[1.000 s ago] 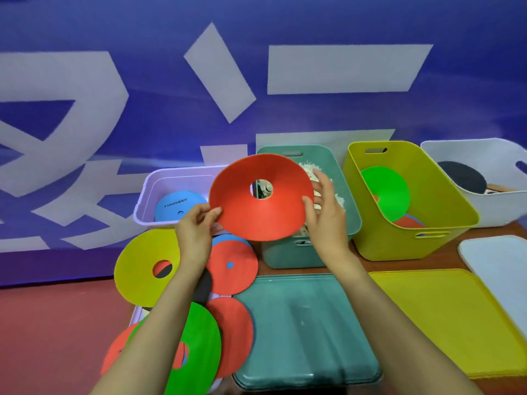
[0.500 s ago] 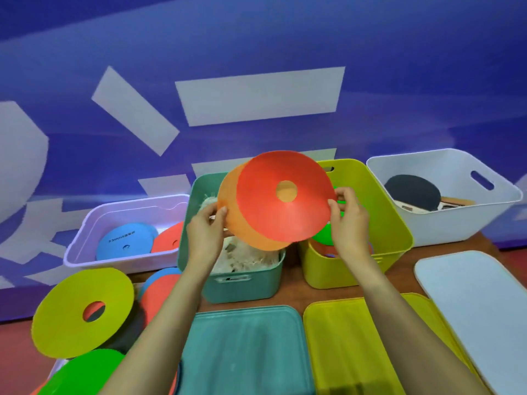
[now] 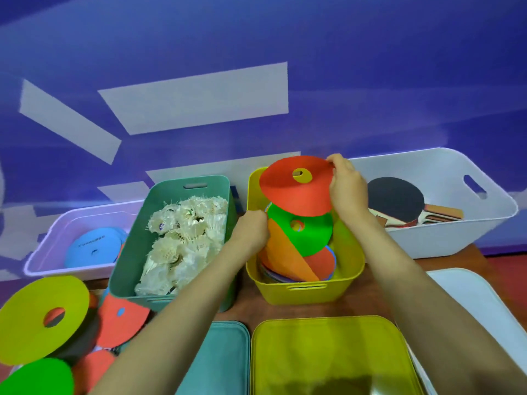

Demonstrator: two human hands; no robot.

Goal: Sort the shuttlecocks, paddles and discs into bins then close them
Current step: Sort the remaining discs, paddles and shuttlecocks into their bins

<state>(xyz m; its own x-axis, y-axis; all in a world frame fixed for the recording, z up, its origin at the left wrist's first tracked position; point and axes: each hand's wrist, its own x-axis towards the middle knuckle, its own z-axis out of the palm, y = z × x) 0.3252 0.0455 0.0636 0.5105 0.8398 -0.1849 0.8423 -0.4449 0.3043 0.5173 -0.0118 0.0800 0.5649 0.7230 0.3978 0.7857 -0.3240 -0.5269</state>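
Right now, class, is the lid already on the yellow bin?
No, the yellow lid lies flat in front of the yellow bin, which stands open with discs inside.

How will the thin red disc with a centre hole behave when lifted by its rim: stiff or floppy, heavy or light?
Probably light: the right hand holds the red holed disc by a rim pinch alone. Likely fairly stiff: held so, its shallow cone shows no sag.

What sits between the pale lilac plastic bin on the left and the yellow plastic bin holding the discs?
In the head view, a teal plastic bin heaped with white feather shuttlecocks stands between them.
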